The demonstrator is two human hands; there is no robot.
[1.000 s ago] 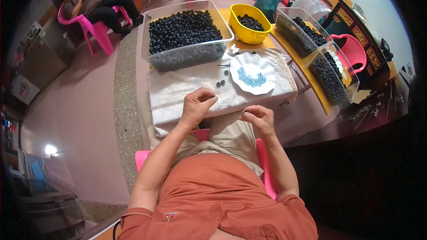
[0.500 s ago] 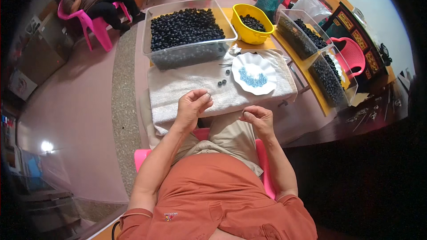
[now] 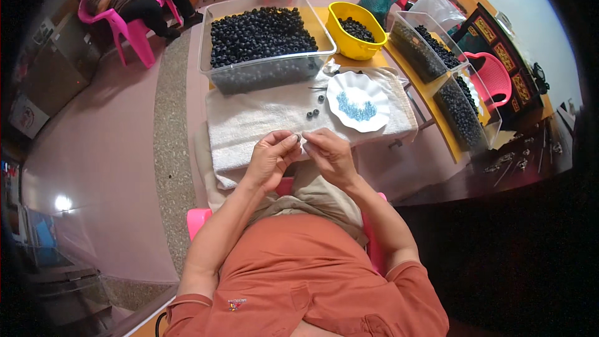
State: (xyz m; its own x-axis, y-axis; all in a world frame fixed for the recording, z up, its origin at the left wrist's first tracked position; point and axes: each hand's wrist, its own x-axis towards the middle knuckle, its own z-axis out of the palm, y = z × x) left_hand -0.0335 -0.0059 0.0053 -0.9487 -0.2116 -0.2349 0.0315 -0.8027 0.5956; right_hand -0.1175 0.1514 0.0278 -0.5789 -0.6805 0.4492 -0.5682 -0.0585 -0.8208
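My left hand (image 3: 273,157) and my right hand (image 3: 329,155) meet above the near edge of a white towel (image 3: 249,131). Each is closed in a pinch, and their fingertips come together around something small and greyish that is too small to name. Just beyond the hands lie three loose black ring-like pieces (image 3: 314,113) with holes through them. A white scalloped plate (image 3: 382,113) sits to the right of these, holding small light-blue bits (image 3: 357,110) spread over its middle.
A large clear bin (image 3: 262,81) full of black pieces stands at the back left. Beside it is a yellow basin (image 3: 359,48) with more. Two clear bins (image 3: 468,131) line a bench at right. Someone sits in a pink chair (image 3: 138,37) at far left.
My right hand has moved left and slightly up, so its fingertips now meet those of my left hand. My left hand has shifted only slightly.
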